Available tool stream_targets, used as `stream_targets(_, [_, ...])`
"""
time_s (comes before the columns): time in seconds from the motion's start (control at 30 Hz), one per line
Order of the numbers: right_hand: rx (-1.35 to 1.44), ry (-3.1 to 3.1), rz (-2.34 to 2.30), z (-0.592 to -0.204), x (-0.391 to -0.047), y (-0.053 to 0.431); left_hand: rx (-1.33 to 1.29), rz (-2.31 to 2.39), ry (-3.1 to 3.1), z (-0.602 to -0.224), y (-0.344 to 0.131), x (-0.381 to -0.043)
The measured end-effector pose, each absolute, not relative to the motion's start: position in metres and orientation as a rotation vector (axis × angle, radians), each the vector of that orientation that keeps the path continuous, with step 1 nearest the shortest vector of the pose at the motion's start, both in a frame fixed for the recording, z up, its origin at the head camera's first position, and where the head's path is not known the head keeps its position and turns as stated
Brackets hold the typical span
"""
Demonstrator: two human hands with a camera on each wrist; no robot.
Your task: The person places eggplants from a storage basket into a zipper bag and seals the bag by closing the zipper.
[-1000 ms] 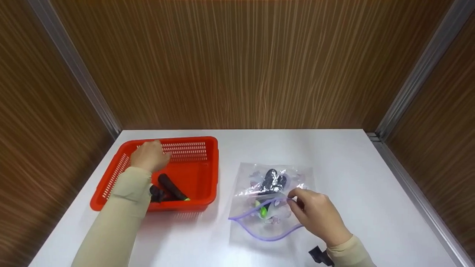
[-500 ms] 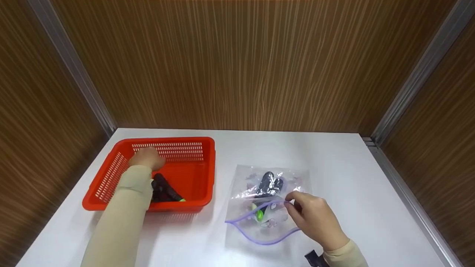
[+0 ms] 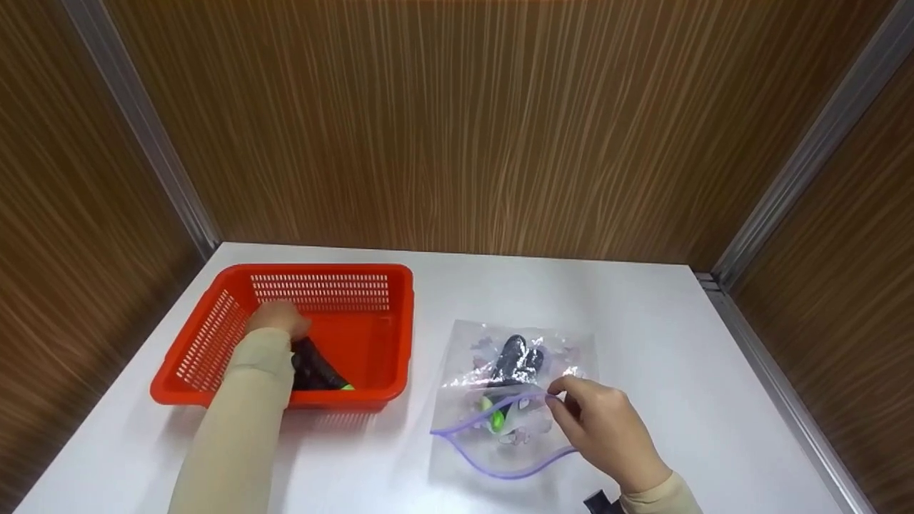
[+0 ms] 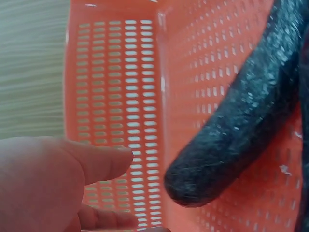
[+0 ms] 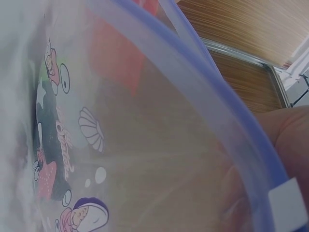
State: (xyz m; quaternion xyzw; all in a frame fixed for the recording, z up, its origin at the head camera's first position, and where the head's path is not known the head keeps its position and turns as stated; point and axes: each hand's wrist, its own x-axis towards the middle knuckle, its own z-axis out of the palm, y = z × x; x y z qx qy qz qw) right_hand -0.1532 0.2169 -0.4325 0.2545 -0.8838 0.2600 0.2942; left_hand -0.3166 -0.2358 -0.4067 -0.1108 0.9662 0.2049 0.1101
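My left hand [image 3: 275, 319] is down inside the red plastic basket [image 3: 407, 335] at the left. Its thumb and fingers [image 4: 108, 162] are extended toward the end of a dark, shiny eggplant [image 4: 231, 130], with a gap between them in the left wrist view. Dark eggplants [image 3: 319, 365] with a green tip showing lie in the basket's near part, partly behind my sleeve. My right hand [image 3: 607, 425] pinches the purple rim of a clear zip bag [image 3: 457, 364], whose mouth gapes. Inside that bag lie dark eggplants [image 3: 511, 357] with bright green ends.
Basket and bag stand on a white table [image 3: 643, 314]. Wood-patterned panels [image 3: 457, 128] enclose the back and both sides. A small black object [image 3: 598, 502] sits by my right cuff. A white slider [image 5: 287, 205] is on the bag's zip.
My left hand has sunk lower into the basket, toward the eggplants. The right hand keeps its pinch on the bag's rim. The head view has shifted slightly.
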Motion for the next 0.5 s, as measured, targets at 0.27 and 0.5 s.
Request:
stream_targets(0.27, [0.675,-2.364,0.681,-0.431,-0.15,0.217,-0.338,0.604,2.775,-0.415,-0.233,-0.312])
stream_targets(0.5, [0.676,-2.371,0.68,-0.431,-0.15,0.217,-0.351,0.618,2.676,-0.427,-0.236,-0.325])
